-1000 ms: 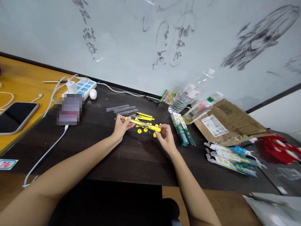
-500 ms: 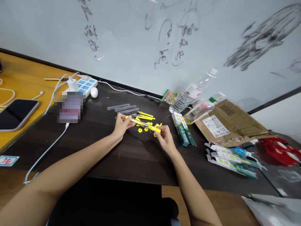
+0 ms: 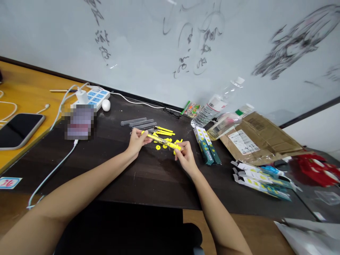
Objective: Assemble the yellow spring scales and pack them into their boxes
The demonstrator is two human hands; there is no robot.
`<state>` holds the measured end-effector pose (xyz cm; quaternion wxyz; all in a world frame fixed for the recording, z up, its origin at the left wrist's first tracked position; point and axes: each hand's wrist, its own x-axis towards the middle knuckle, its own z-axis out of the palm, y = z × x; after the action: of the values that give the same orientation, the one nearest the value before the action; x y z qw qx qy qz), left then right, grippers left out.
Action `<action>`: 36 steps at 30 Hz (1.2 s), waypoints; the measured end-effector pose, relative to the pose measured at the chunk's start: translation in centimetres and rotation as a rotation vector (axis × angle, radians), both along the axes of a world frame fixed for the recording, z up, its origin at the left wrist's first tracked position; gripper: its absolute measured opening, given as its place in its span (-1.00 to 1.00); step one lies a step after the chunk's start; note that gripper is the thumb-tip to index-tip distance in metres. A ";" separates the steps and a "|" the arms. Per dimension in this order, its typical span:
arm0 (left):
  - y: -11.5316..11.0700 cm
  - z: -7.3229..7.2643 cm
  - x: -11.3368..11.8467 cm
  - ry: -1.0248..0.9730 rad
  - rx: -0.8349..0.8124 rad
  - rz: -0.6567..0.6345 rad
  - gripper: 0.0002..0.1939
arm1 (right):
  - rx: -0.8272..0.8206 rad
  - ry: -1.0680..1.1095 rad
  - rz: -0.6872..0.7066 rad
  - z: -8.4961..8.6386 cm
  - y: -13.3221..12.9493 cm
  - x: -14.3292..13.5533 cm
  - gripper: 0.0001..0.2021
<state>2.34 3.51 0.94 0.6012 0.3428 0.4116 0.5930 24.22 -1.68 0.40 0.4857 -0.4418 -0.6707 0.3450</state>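
Observation:
My left hand (image 3: pixel 136 144) pinches the left end of a slim clear tube with yellow ends, which looks like a tubular spring scale (image 3: pixel 161 140). At its lower right end, the fingers of my right hand (image 3: pixel 187 158) are closed on the yellow cap. The scale is held tilted above the dark table, with yellow showing inside the tube. Just behind it lie several clear tubes (image 3: pixel 143 124) and yellow rods (image 3: pixel 165 131). Small yellow round pieces (image 3: pixel 158 147) are scattered under and beside the scale, partly hidden by it.
Upright boxes (image 3: pixel 207 146) stand right of my hands, with opened boxes (image 3: pixel 262 182) farther right. Behind are a water bottle (image 3: pixel 209 110), a second bottle (image 3: pixel 225 124) and a cardboard parcel (image 3: pixel 261 138). Leftward are a charging phone (image 3: pixel 79 122), a power strip (image 3: pixel 98 96) and cables.
Both hands keep their hold on the spring scale. The right hand and its end of the scale have shifted very slightly; less yellow shows inside the middle of the tube.

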 end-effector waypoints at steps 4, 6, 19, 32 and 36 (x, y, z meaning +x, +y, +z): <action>0.0 0.2 0.1 0.000 0.004 0.000 -0.72 | -0.014 0.049 0.014 0.5 0.0 0.0 -0.76; -0.1 0.3 0.1 0.001 -0.001 0.001 -0.73 | -0.022 0.069 0.007 0.7 0.0 0.0 -0.75; -0.4 0.8 0.1 0.005 -0.078 0.011 -0.75 | 0.032 -0.039 -0.082 -0.4 0.4 0.7 -0.76; -0.2 0.9 -0.1 0.004 -0.045 0.004 -0.75 | 0.015 0.095 -0.017 1.1 0.0 0.5 -0.79; -0.3 0.8 0.0 -0.010 -0.038 0.011 -0.74 | 0.018 0.061 0.001 0.6 0.1 0.6 -0.82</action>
<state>2.37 3.16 1.71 0.6062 0.3261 0.4219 0.5900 24.85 -1.55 0.95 0.5096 -0.4264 -0.6589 0.3525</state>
